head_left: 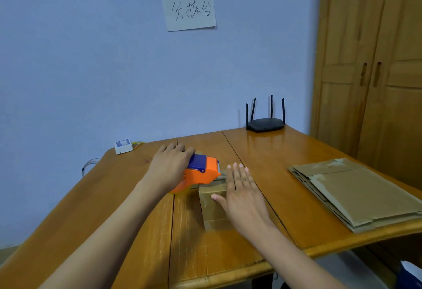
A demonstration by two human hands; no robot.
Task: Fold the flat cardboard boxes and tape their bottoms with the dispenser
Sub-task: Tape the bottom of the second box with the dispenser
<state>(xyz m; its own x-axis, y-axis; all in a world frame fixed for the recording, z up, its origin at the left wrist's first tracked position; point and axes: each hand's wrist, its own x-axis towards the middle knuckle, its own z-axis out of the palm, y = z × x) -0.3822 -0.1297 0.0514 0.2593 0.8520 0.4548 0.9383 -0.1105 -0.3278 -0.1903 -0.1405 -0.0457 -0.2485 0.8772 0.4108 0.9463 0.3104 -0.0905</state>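
Right hand (pixel 239 197) lies flat, fingers straight, on the small brown cardboard box (pixel 213 206); left hand (pixel 170 167) grips the orange and blue tape dispenser (pixel 201 172) touching the box's far end; flat brown cardboard sheets (pixel 356 191) lie well right.

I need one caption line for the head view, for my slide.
Left hand grips the orange tape dispenser on a folded box steadied by the flat right hand.

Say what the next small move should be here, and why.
Probably draw the tape dispenser toward the person along the box top. The left hand grips it at the box's far edge, and the right hand lies flat on the box, steadying it, so a tape strip looks ready to be run.
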